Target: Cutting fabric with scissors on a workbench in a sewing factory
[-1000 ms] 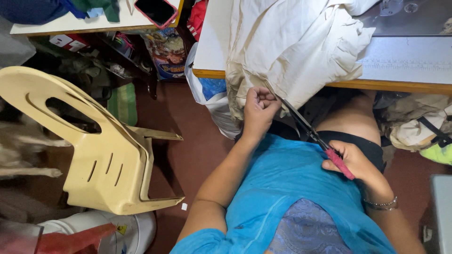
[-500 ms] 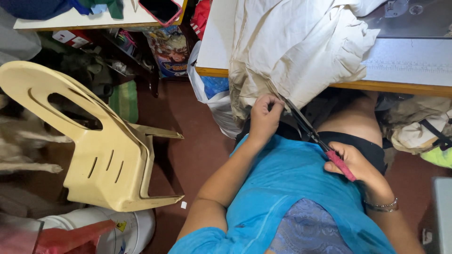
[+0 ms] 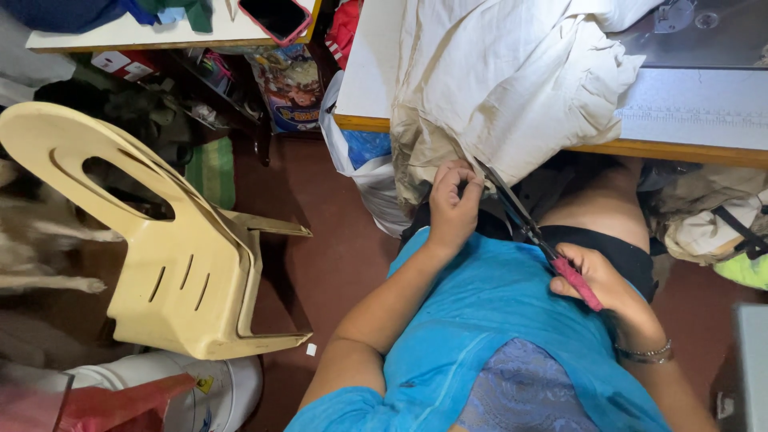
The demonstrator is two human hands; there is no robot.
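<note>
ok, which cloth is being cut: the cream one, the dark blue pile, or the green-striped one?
The cream cloth hanging off the table edge: left hand pinches its hem and the scissors in the right hand point at it.

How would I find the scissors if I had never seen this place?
Look at the cream cloth hanging off the table's wooden edge. Just below it, the right hand holds the scissors, blades slanting up to the cloth's hem beside the left hand. Only they have pink handles.
</note>
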